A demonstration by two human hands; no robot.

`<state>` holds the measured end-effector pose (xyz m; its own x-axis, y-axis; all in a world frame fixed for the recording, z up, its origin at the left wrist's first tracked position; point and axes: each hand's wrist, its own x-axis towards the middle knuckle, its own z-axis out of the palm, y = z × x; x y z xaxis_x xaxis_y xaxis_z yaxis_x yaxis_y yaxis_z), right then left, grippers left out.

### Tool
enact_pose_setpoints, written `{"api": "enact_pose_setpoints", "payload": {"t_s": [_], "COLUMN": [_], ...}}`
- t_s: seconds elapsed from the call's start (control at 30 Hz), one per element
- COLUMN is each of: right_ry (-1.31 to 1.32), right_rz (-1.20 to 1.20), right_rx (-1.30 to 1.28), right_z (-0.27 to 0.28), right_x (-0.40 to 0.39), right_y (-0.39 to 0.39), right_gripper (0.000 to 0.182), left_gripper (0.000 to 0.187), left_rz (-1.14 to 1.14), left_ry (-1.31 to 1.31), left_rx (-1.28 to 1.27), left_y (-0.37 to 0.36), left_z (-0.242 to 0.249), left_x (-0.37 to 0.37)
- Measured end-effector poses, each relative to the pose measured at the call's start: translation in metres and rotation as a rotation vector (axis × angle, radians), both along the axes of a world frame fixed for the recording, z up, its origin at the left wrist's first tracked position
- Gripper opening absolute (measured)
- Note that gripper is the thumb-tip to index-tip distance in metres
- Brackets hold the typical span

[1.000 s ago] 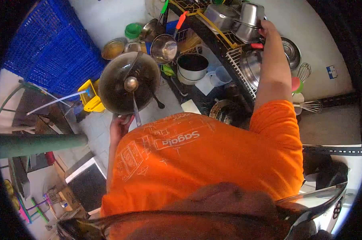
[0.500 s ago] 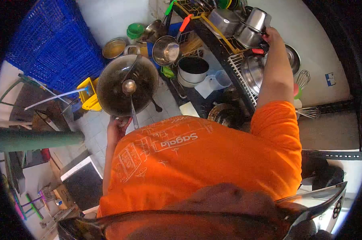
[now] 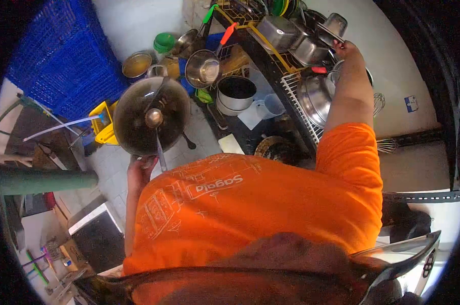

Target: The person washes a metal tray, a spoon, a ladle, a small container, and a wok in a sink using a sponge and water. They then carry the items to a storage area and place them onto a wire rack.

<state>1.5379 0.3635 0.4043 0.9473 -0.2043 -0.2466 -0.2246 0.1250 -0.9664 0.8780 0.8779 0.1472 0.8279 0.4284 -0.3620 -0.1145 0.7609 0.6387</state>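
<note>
My left hand [image 3: 140, 172] is closed on the near edge of a large dark wok [image 3: 128, 124], holding it tilted above the floor. Inside the wok lie a steel ladle [image 3: 154, 118], its handle pointing toward me, and a darker long-handled utensil [image 3: 159, 93]. My right hand [image 3: 346, 50] reaches up to the dish rack, its fingers closed on the rim of a steel food pan [image 3: 335, 25]. More deep steel pans [image 3: 277, 32] stand beside it on the rack. A large steel bowl [image 3: 314, 99] rests below my right forearm.
Under the rack, a dark counter holds a white pot [image 3: 236, 99], a clear plastic cup [image 3: 274, 104] and a blackened pan [image 3: 276, 148]. A steel pan [image 3: 202, 68] is further back. Blue crates [image 3: 67, 66] stack up at left, near a yellow container [image 3: 106, 129]. A green pole [image 3: 47, 180] juts in.
My right hand and the steel food pan have moved right and back along the rack, exposing more of the pans beside them. The view has shifted slightly; my left hand still holds the wok.
</note>
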Motion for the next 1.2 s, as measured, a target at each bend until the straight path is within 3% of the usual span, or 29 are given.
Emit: {"api": "enact_pose_setpoints", "payload": {"t_s": [0.27,0.4,0.77,0.9,0.97,1.0,1.03,1.07,1.1,1.13,1.17,1.2], "right_ry": [-0.05,-0.054,0.118,0.101,-0.053,0.015,0.092,0.175,0.213,0.194,0.002,-0.281], "right_rz": [-0.199,-0.213,0.058,0.219,0.321,0.385,0.442,0.489,0.321,0.371,0.468,0.482], "right_rx": [0.217,0.146,-0.798,-1.11,-0.878,-0.76,-0.644,-0.537,-0.947,-1.319,-1.783,-1.947], "right_z": [-0.037,-0.058,-0.105,-0.116,-0.135,-0.127,-0.118,-0.109,-0.063,-0.041,-0.024,-0.009], "right_x": [0.039,0.027,-0.037,-0.014,-0.032,-0.037,-0.043,-0.051,-0.122,-0.134,-0.132,-0.15], "right_y": [0.015,0.023,0.039,0.021,0.012,0.018,0.025,0.034,0.087,0.096,0.097,0.11], "right_gripper": [0.018,0.019,0.021,0.028,0.029,0.027,0.025,0.024,0.025,0.026,0.028,0.03], "left_gripper": [0.05,0.05,0.043,0.044,0.045,0.043,0.041,0.038,0.041,0.045,0.047,0.05], "left_rz": [0.011,-0.009,-0.028,-0.003,-0.012,-0.016,-0.084,-0.08,-0.155,-0.216,-0.186,-0.165], "left_ry": [0.036,0.063,-0.011,0.016,0.03,0.035,-0.037,-0.012,0.027,0.07,0.041,0.006], "left_rx": [-0.077,-0.048,-0.057,-0.076,-0.018,-0.03,0.043,-0.036,0.187,0.413,0.205,-0.006], "left_y": [-0.003,-0.003,0.005,0.005,0.001,-0.003,0.008,0.003,0.005,0.007,0.005,0.005], "left_z": [0.003,0.006,-0.015,-0.007,0.003,0.018,-0.006,0.013,0.011,0.009,0.013,0.018], "left_x": [-0.003,-0.003,-0.006,0.001,0.008,0.014,0.017,0.019,0.02,0.021,0.027,0.034]}}
